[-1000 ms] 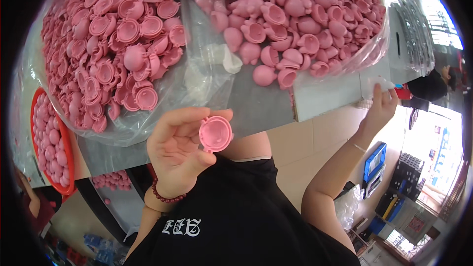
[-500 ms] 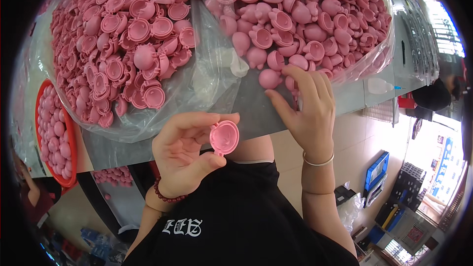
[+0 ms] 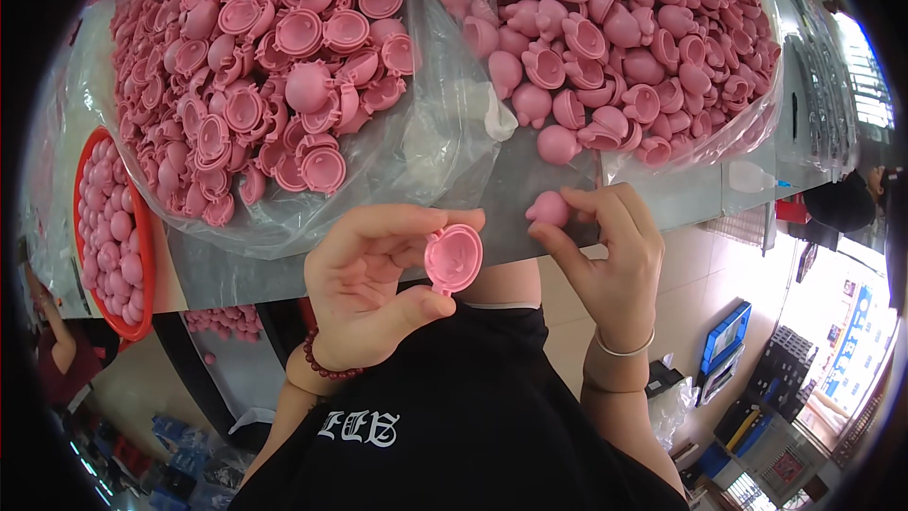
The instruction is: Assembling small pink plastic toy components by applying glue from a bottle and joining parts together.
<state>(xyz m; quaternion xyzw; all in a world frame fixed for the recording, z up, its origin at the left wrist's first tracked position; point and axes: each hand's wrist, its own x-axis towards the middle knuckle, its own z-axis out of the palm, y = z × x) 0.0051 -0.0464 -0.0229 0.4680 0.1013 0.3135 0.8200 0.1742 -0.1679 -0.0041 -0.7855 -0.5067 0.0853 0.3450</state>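
Between the thumb and fingers of my left hand (image 3: 364, 289) is a pink plastic half shell (image 3: 454, 258), its hollow side with a rim facing up. To its right, my right hand (image 3: 615, 251) pinches another pink half shell (image 3: 549, 211), rounded side showing, with a small knob at its left. The two pieces are apart, both near the table's front edge. Just beyond the right hand lies a single pink shell (image 3: 558, 145), at the near edge of the right heap of shells (image 3: 643, 66). A second heap of pink shells (image 3: 298, 33) lies on clear plastic at the left.
A red basket (image 3: 146, 274) of round pink balls stands at the table's left end. Clear plastic sheeting (image 3: 440, 137) lies between the heaps. A small white bottle (image 3: 750, 176) is at the right. Below the table's left part is a tray with more pink pieces (image 3: 222, 322).
My right hand has drawn back from the right heap toward me and now holds a pink half shell. The left hand keeps its half shell, with little change in its grip.
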